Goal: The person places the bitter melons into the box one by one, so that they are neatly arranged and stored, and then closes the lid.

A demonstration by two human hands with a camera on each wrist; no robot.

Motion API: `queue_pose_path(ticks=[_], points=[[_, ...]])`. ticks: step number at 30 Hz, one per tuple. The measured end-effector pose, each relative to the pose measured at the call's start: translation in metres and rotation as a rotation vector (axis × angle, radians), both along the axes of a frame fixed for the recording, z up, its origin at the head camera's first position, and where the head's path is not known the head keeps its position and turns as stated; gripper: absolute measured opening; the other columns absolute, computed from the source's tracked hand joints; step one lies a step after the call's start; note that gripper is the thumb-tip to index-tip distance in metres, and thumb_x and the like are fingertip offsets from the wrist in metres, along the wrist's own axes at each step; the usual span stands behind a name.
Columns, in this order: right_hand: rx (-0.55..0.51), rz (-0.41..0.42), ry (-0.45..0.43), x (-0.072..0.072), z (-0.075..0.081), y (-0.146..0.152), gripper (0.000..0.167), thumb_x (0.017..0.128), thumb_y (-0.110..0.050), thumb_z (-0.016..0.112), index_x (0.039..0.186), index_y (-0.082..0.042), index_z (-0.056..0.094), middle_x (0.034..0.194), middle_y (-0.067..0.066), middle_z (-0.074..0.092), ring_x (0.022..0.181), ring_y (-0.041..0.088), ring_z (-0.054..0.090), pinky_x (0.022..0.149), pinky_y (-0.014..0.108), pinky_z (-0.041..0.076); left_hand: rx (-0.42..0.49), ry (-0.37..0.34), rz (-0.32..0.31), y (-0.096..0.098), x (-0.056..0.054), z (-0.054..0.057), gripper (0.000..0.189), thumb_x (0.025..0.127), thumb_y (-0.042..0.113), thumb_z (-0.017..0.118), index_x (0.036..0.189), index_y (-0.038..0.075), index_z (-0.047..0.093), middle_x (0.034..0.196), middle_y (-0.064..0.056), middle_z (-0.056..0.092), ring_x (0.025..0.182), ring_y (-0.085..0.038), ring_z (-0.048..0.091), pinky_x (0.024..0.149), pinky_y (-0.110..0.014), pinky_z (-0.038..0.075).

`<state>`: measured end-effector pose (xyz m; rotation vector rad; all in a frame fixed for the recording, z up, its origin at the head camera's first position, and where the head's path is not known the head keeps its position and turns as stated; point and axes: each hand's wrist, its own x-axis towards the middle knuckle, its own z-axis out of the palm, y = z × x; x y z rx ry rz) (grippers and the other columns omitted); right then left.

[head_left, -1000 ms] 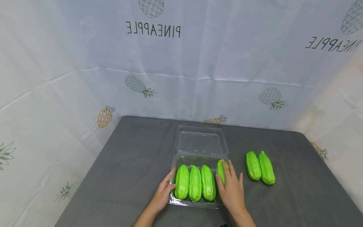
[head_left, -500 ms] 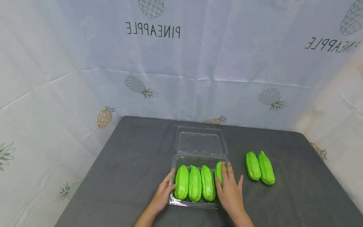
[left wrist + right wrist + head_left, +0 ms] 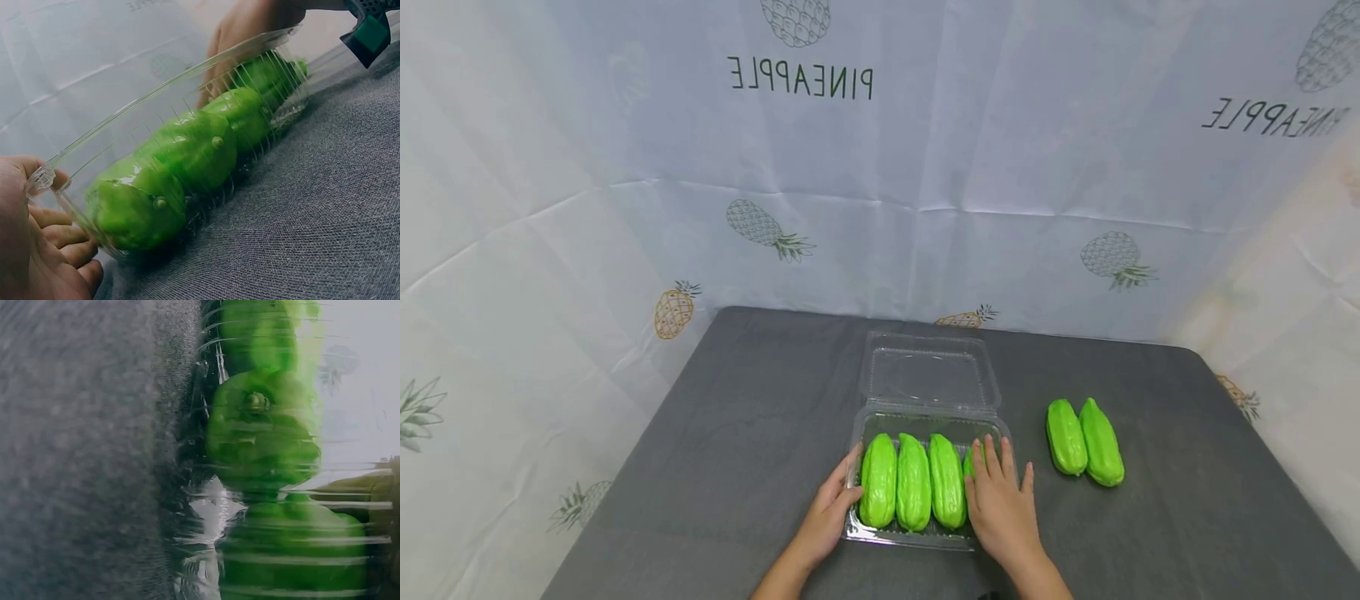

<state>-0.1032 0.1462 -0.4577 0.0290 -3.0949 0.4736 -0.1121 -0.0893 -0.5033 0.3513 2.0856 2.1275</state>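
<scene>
A clear plastic clamshell box [image 3: 910,542] sits on the table with its lid [image 3: 931,375] folded back. Three long, ridged green gourds [image 3: 913,483] lie side by side in it, and a fourth gourd [image 3: 968,460] at the right end is mostly hidden by my right hand [image 3: 1003,512]. That hand lies over the fourth gourd with its fingers straight and spread. My left hand [image 3: 823,517] holds the box's left side, thumb over the rim and fingers outside; in the left wrist view the fingers [image 3: 65,244] are below the rim.
Two more green gourds, a left one [image 3: 1066,437] and a right one [image 3: 1102,442], lie together on the dark grey table [image 3: 760,400] to the right of the box. Behind the table hangs a pale cloth [image 3: 865,167] printed with pineapples.
The fourth gourd has shifted left toward the third under my right hand. The right hand's fingers have moved left and lower over it. My left hand keeps its hold on the box.
</scene>
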Motion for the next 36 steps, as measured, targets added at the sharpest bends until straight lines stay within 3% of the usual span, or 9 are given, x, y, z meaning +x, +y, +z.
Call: queue_pose_path(ticks=[5, 10, 15, 18, 22, 27, 31, 36], points=[[-0.026, 0.002, -0.015, 0.000, 0.001, 0.000, 0.055, 0.096, -0.025, 0.046, 0.143, 0.000, 0.033, 0.150, 0.023, 0.025, 0.141, 0.042, 0.012, 0.104, 0.070, 0.011, -0.005, 0.006, 0.009, -0.001, 0.000, -0.001, 0.057, 0.091, 0.000, 0.042, 0.145, -0.005, 0.024, 0.151, -0.024, 0.022, 0.136, -0.018, 0.022, 0.100, -0.005, 0.022], [-0.153, 0.019, -0.011, 0.000, 0.007, 0.007, 0.058, 0.096, -0.029, 0.047, 0.144, -0.001, 0.030, 0.151, 0.026, 0.019, 0.140, 0.045, 0.011, 0.104, 0.070, 0.010, 0.004, 0.011, -0.002, 0.001, 0.000, -0.002, 0.057, 0.091, 0.001, 0.042, 0.145, -0.005, 0.023, 0.151, -0.024, 0.022, 0.133, -0.002, 0.025, 0.101, -0.004, 0.021], [-0.355, 0.076, 0.034, -0.003, 0.014, 0.023, 0.058, 0.096, -0.027, 0.048, 0.144, 0.001, 0.030, 0.151, 0.029, 0.015, 0.137, 0.050, 0.011, 0.102, 0.072, 0.012, -0.004, 0.016, -0.017, 0.002, 0.000, -0.003, 0.057, 0.091, 0.001, 0.042, 0.145, -0.006, 0.023, 0.151, -0.025, 0.021, 0.134, -0.007, 0.023, 0.101, -0.004, 0.020], [-0.419, 0.109, 0.070, -0.009, 0.018, 0.035, 0.059, 0.097, -0.028, 0.047, 0.144, 0.002, 0.029, 0.153, 0.028, 0.010, 0.138, 0.050, 0.009, 0.101, 0.072, 0.015, 0.003, 0.017, -0.018, 0.002, 0.000, -0.002, 0.057, 0.091, 0.001, 0.041, 0.145, -0.006, 0.022, 0.151, -0.025, 0.021, 0.136, -0.013, 0.021, 0.101, -0.004, 0.020], [-0.405, 0.124, 0.086, -0.017, 0.021, 0.051, 0.059, 0.097, -0.031, 0.045, 0.145, 0.000, 0.028, 0.154, 0.026, 0.007, 0.138, 0.049, 0.010, 0.099, 0.072, 0.019, 0.001, 0.019, -0.011, 0.001, 0.000, 0.000, 0.057, 0.092, 0.001, 0.041, 0.145, -0.006, 0.022, 0.151, -0.025, 0.021, 0.136, -0.016, 0.022, 0.101, -0.005, 0.021], [-0.394, 0.127, 0.083, -0.026, 0.021, 0.070, 0.060, 0.097, -0.030, 0.047, 0.145, 0.000, 0.026, 0.154, 0.027, 0.005, 0.138, 0.050, 0.007, 0.098, 0.072, 0.017, -0.016, 0.018, 0.013, 0.000, -0.001, 0.001, 0.057, 0.091, 0.001, 0.042, 0.144, -0.005, 0.024, 0.151, -0.024, 0.023, 0.134, -0.006, 0.025, 0.101, -0.005, 0.021], [-0.378, 0.118, 0.117, -0.034, 0.018, 0.084, 0.062, 0.097, -0.030, 0.048, 0.144, 0.003, 0.027, 0.153, 0.028, 0.005, 0.138, 0.051, 0.004, 0.098, 0.073, 0.017, -0.013, 0.022, 0.020, -0.001, -0.001, 0.001, 0.057, 0.090, 0.001, 0.042, 0.144, -0.005, 0.025, 0.151, -0.024, 0.023, 0.134, -0.007, 0.025, 0.101, -0.005, 0.021], [-0.380, 0.096, 0.191, -0.038, 0.016, 0.096, 0.059, 0.094, -0.023, 0.054, 0.141, 0.006, 0.032, 0.150, 0.031, 0.012, 0.139, 0.048, 0.003, 0.097, 0.073, 0.018, -0.008, 0.010, 0.007, -0.002, 0.000, -0.001, 0.057, 0.090, 0.000, 0.042, 0.145, -0.005, 0.024, 0.151, -0.024, 0.022, 0.131, 0.002, 0.025, 0.101, -0.005, 0.020]])
